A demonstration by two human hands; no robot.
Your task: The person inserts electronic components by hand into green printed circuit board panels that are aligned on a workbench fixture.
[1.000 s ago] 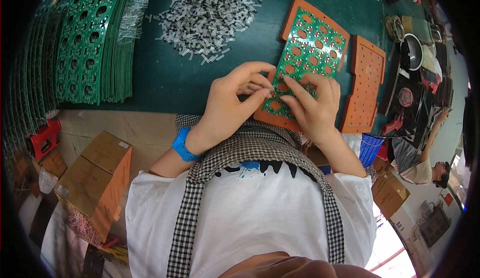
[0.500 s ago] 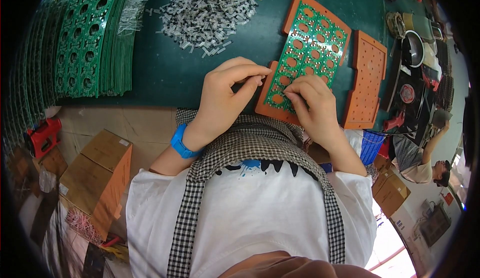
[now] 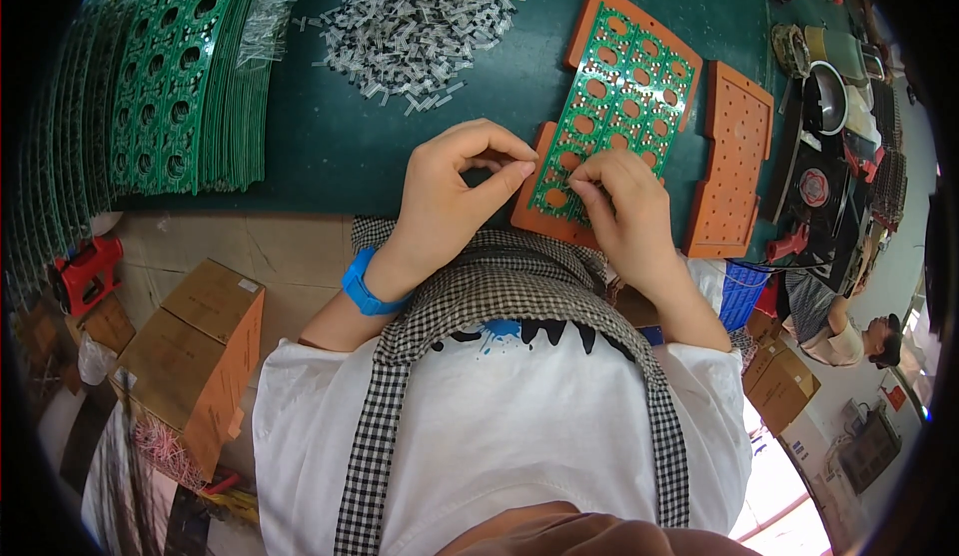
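Observation:
A green circuit board panel (image 3: 599, 106) with rows of round holes lies in an orange-brown tray (image 3: 534, 218). My left hand (image 3: 455, 178), a blue band on its wrist, is beside the tray's near left edge. Its thumb and index finger are pinched close together; whatever is between them is too small to make out. Over the near end of the panel is my right hand (image 3: 624, 201), its fingertips drawn together at a round hole. Anything in that pinch is hidden by the fingers.
Small clear-and-black parts form a heap (image 3: 415, 26) on the green table (image 3: 350, 156). Stacked green circuit panels (image 3: 190, 86) stand at the left. A second orange-brown tray (image 3: 734, 161) lies at the right. Cardboard boxes (image 3: 190, 341) are on the floor; another person (image 3: 839, 341) is far right.
My left thumb and index finger have shifted slightly, the thumb tip moving a little toward the tray. My right hand has barely moved over the panel. The other person's arm has lowered.

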